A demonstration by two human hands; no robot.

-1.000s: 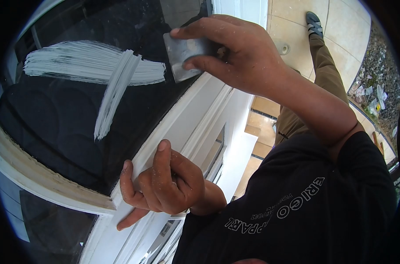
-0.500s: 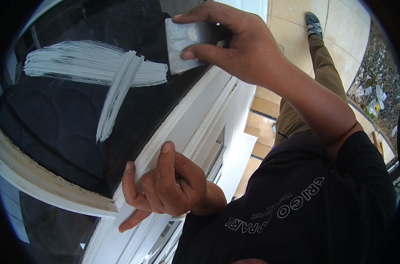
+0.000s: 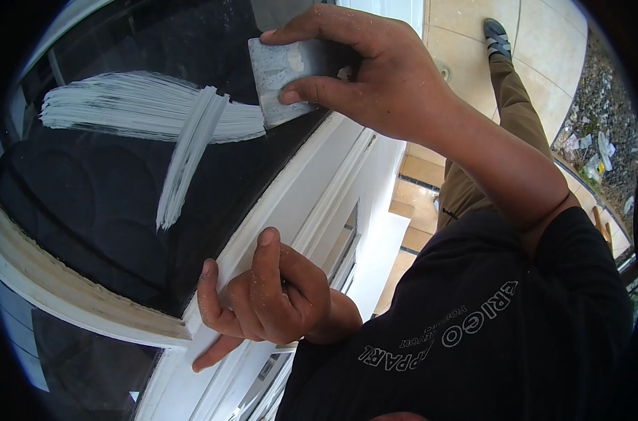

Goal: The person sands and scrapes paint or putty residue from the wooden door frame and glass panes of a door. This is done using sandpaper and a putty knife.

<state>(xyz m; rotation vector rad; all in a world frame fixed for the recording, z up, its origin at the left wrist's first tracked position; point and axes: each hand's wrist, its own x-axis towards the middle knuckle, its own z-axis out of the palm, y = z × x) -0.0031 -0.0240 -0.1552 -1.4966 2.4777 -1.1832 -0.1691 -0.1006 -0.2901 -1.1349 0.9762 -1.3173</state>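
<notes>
**Scraper [image 3: 270,74] at the end of white streaks [image 3: 140,109] on dark glass [image 3: 87,203]**

Pinches the flat scraper between right hand [image 3: 389,77] thumb and fingers, lower corner right by the streaks (cannot tell whether touching). Curls the left hand [image 3: 270,302] loosely, a few fingers poking out, just beside the white frame [image 3: 277,196]. Shows a shoe [image 3: 498,38] on floor tiles [image 3: 459,63].

Dark window panes [image 3: 115,189] in white frames [image 3: 291,189] stand beside the left hand [image 3: 270,295], while past the right hand [image 3: 382,77] brightly lit beige floor tiles [image 3: 550,63] meet gravel [image 3: 607,91].
</notes>
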